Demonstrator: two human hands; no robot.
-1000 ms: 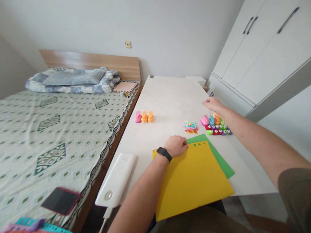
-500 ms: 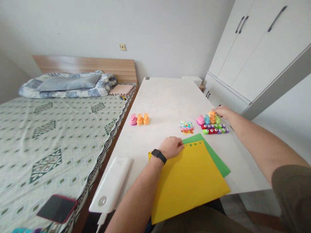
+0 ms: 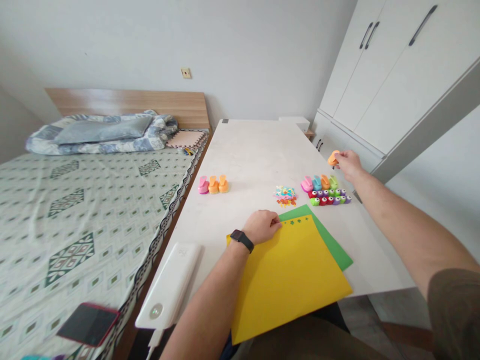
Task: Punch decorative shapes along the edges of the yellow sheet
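Held an orange punch (image 3: 332,158) in the right hand (image 3: 348,163), with fingers closed on the punch near the fingertips, beside the right edge of the white table (image 3: 258,150). Rested the left hand (image 3: 263,226) at the upper edge of the yellow sheet (image 3: 292,280), with fingers curled together; could not tell pressing from pinching at that edge. Wore a black watch (image 3: 242,241) on the left wrist.

Had the yellow sheet lying over a green sheet (image 3: 335,246), with green margin exposed at top and right. Showed a row of cut-out shapes (image 3: 299,221) along the upper edge of the yellow sheet, right of the left hand.

Nearer than the held punch, had a row of lever punches (image 3: 325,182) in pink, blue, orange and green, adjoining two rows of small punches (image 3: 323,201) with white round tops. Left of these, had a scatter of paper pieces (image 3: 285,195), just beyond the green sheet. Farther left, had three punches (image 3: 213,186) side by side, one pink and two orange. At the near left edge, had a white power bank (image 3: 170,282) with a cable (image 3: 151,352) attached. Beyond that edge, had a bed (image 3: 112,200) bearing a dark-screened device (image 3: 88,324). To the right, had a white cabinet (image 3: 375,85).
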